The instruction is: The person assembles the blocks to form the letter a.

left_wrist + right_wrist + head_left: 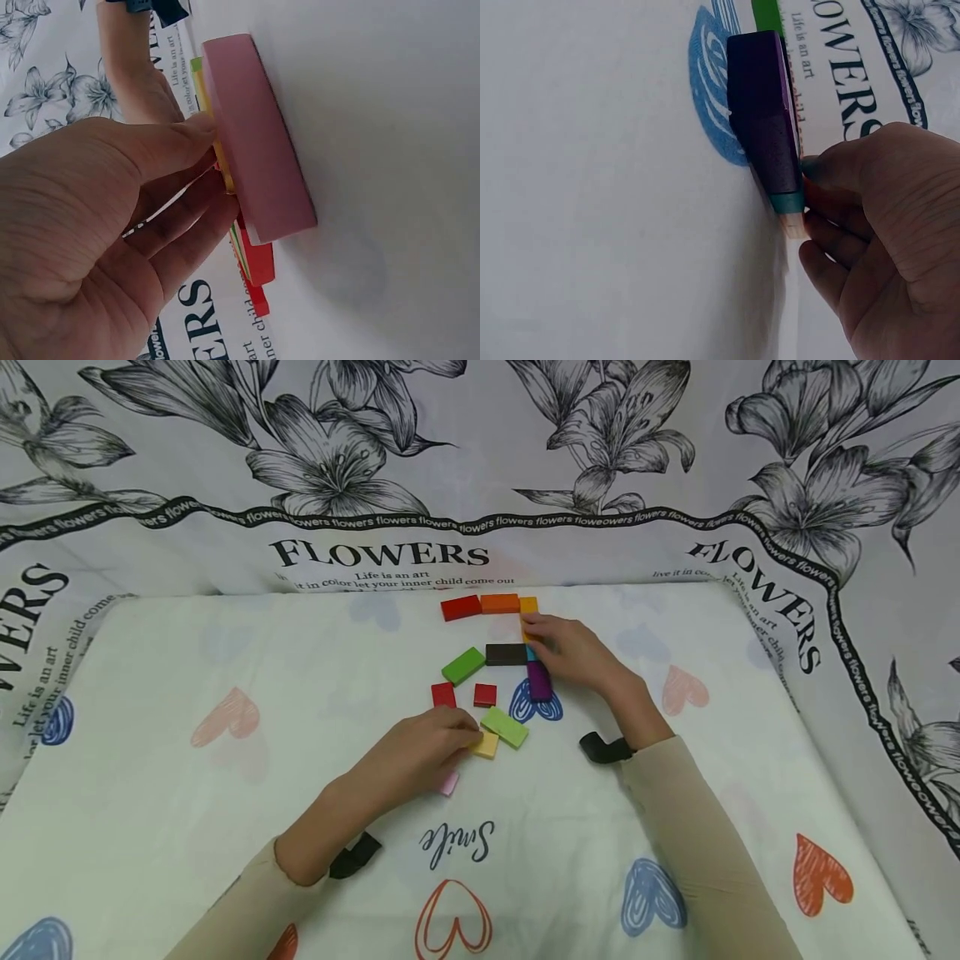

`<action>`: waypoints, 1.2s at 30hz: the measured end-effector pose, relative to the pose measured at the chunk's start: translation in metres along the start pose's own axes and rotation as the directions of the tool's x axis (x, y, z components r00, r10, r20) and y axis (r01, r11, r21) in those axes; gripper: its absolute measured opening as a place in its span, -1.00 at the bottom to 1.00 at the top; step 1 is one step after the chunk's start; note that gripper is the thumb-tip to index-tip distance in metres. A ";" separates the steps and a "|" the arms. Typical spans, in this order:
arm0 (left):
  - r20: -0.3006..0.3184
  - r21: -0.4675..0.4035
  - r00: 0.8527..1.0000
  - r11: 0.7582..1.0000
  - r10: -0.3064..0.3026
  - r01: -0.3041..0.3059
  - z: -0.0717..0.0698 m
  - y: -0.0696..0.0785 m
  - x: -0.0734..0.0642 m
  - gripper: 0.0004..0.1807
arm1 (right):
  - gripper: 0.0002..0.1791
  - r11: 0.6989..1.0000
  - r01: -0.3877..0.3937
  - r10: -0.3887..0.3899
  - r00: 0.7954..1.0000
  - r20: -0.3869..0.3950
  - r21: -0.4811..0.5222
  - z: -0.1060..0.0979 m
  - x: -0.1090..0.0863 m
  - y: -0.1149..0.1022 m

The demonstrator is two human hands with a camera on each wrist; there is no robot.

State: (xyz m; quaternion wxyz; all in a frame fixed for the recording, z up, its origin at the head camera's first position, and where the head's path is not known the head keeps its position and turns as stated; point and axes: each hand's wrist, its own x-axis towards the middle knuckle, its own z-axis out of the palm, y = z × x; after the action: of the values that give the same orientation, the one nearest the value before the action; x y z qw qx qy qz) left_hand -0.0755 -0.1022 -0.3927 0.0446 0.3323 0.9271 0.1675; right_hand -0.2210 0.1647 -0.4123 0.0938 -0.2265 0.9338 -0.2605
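My left hand (420, 745) pinches the yellow block (487, 745) by its left end, between thumb and fingers. A pink block (259, 142) lies on the near side of these fingers, and a light green block (505, 727) touches the yellow one's far side. My right hand (573, 647) grips a yellow-orange block (524, 631) at the right of the arrangement, partly hiding it. Just nearer lie a blue block (531, 653), mostly covered by the fingers, and a purple block (761, 97). A black block (506, 654) adjoins the blue one on its left.
Beyond the hands, a red block (461, 607), an orange block (499, 603) and another yellow-orange block (528, 604) form a row. A green block (463, 666) and two smaller red blocks, one (485, 695) standing apart, lie between the hands. A patterned cloth (225, 827) covers the table.
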 end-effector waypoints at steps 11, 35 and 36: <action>0.030 -0.028 0.999 0.999 -0.018 0.019 -0.002 -0.003 0.005 -0.67 | -0.45 1.000 -0.012 0.011 1.000 0.003 0.008 0.002 0.001 0.000; -0.037 -0.051 0.998 0.998 -0.043 0.042 -0.012 -0.021 0.002 -0.70 | -0.46 1.000 -0.017 0.017 1.000 -0.001 -0.017 0.002 0.000 -0.001; -0.034 -0.054 0.999 0.998 -0.038 0.036 -0.011 -0.021 0.002 -0.70 | -0.46 1.000 -0.020 0.020 1.000 0.000 -0.020 0.002 0.000 -0.001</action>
State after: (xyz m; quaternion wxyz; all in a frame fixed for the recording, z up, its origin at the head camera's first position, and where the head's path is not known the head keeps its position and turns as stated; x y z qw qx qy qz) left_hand -0.0920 -0.1190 -0.3896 0.0402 0.3107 0.9290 0.1971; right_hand -0.2206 0.1632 -0.4132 0.0941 -0.2180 0.9386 -0.2501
